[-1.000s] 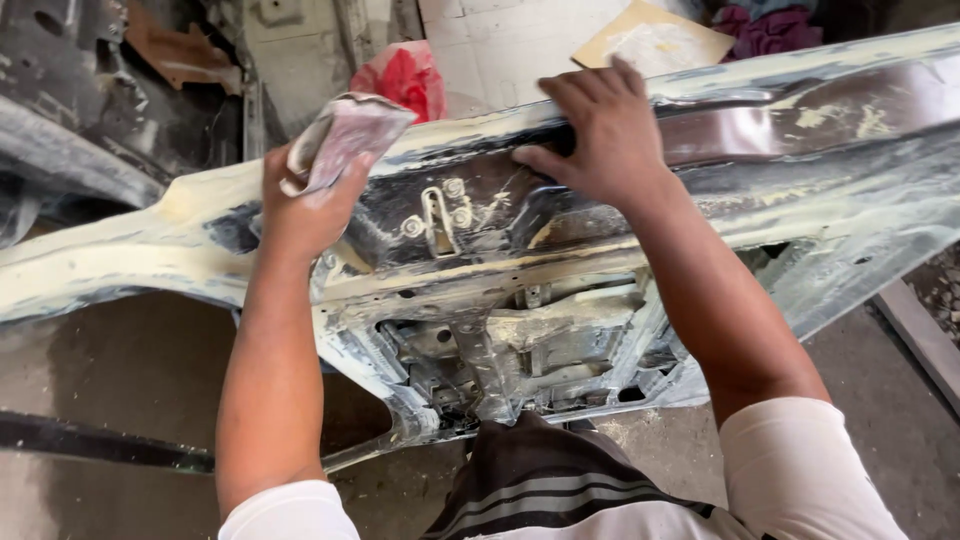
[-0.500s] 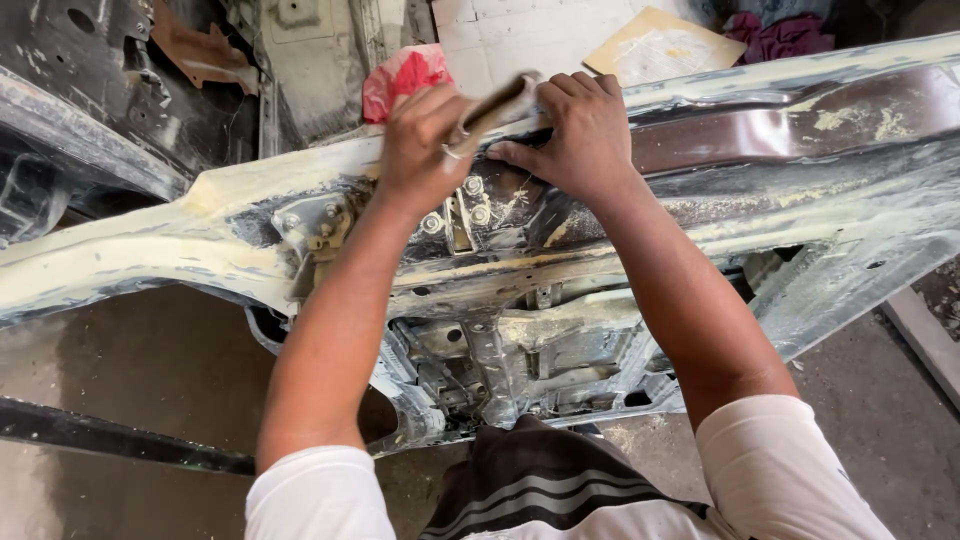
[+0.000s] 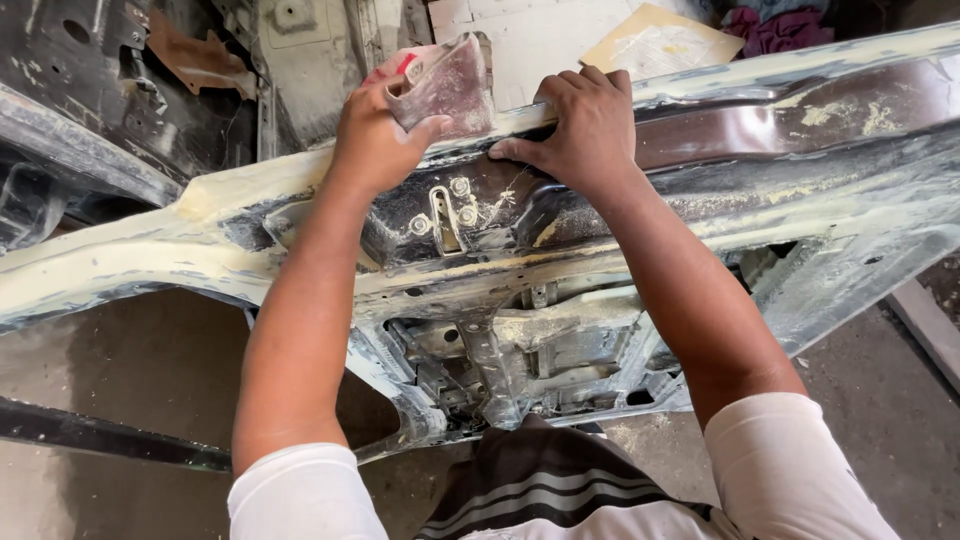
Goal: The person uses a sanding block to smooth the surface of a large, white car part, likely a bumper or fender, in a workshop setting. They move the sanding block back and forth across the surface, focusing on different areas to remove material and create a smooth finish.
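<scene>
A stripped car body panel (image 3: 760,190), smeared with pale filler and with dark bare metal showing, stands upright across the view in front of me. My left hand (image 3: 372,140) grips a folded, worn reddish sheet of sandpaper (image 3: 445,85) and presses it against the panel's top edge. My right hand (image 3: 585,125) lies flat on that top edge just to the right, fingers spread over the rim and thumb on the near face. Below both hands sits a small metal bracket with bolts (image 3: 442,215).
Dark car body parts (image 3: 110,110) lie on the floor at the far left. A red cloth (image 3: 385,68), a flat piece of cardboard (image 3: 660,40) and purple rags (image 3: 775,25) lie beyond the panel. Bare concrete floor (image 3: 130,360) shows under it, with a dark strip (image 3: 90,435) at lower left.
My left hand has carried the sandpaper rightward along the top edge until it is close to my right hand, then back a little to the left. My right hand has stayed in place.
</scene>
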